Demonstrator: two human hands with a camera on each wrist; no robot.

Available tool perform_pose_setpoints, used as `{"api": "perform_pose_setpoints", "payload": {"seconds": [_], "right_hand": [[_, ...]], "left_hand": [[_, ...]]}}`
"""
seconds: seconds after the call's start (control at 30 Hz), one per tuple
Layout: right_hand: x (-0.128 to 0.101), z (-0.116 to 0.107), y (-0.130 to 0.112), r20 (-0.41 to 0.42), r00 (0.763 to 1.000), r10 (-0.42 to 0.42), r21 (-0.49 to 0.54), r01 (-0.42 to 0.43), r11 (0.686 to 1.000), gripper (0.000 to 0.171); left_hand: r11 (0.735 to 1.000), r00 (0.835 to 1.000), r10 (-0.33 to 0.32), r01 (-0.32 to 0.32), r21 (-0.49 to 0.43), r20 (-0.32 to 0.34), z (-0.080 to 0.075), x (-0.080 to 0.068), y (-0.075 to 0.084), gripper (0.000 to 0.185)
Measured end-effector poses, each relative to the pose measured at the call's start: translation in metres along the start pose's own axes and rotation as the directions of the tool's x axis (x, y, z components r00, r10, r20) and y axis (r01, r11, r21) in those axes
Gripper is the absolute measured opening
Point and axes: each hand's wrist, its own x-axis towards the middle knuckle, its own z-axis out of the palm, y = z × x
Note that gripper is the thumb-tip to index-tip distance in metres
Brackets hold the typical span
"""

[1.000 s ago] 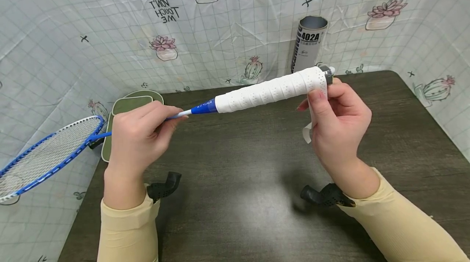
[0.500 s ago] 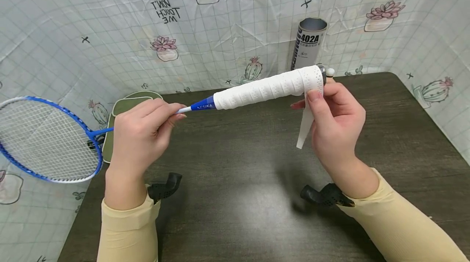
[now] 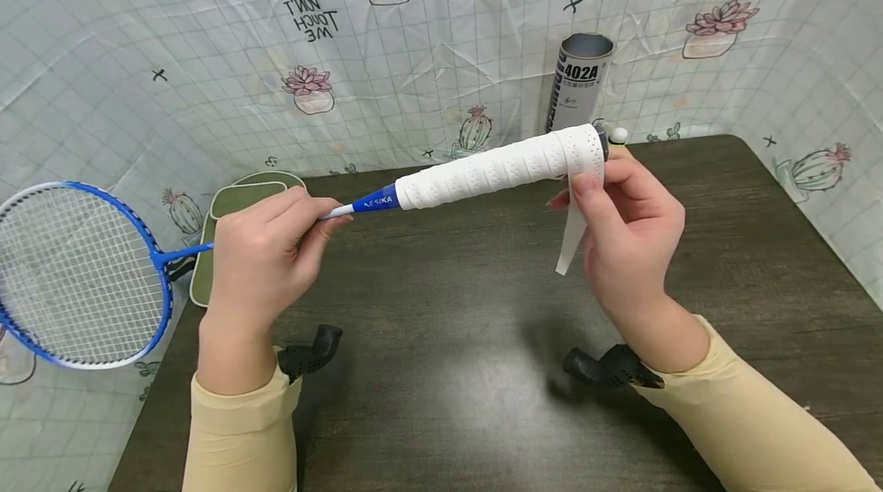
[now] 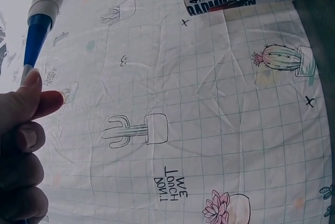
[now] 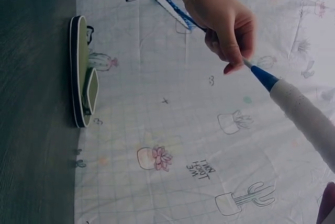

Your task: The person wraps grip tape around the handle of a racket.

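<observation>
Cactus-printed sheeting hung behind a dark worktop (image 3: 483, 369) in the head view, where a badminton racket (image 3: 83, 277) was held level above the surface. The left hand (image 3: 258, 262) pinched the thin shaft just short of the blue cone, fingers curled round it, apparently to steady the frame, while the right hand (image 3: 624, 235) clamped thumb and fingers on the butt end of the white overgrip (image 3: 497, 170), pinning a loose tape tail (image 3: 569, 239) that dangled below. A shuttlecock tube (image 3: 578, 82) stood upright at the back, and a green pouch (image 3: 237, 208) lay beside the left hand. From the left wrist, curled fingers (image 4: 23, 130) closed on the shaft under the blue cone (image 4: 35, 38). From the right wrist, the wrapped handle (image 5: 306, 116) ran toward the camera, the pouch resting on the worktop beyond.
</observation>
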Motion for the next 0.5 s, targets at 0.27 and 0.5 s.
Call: {"api": "perform_pose_setpoints", "payload": {"seconds": [0.27,0.5], "right_hand": [[0.0018,0.001,-0.0007,-0.033,0.999,-0.018,0.021,0.019,1.0,0.008],[0.0034,0.0012,0.0018,-0.056,0.998,-0.031,-0.011,0.03,0.999,0.014]], "left_hand": [[0.999,0.999,0.009,-0.007,-0.041,0.048,0.0017,-0.0009,-0.0008,0.027],[0.999,0.996,0.003,0.001,-0.048,0.088,-0.0003,-0.0018,0.0,0.01]]}}
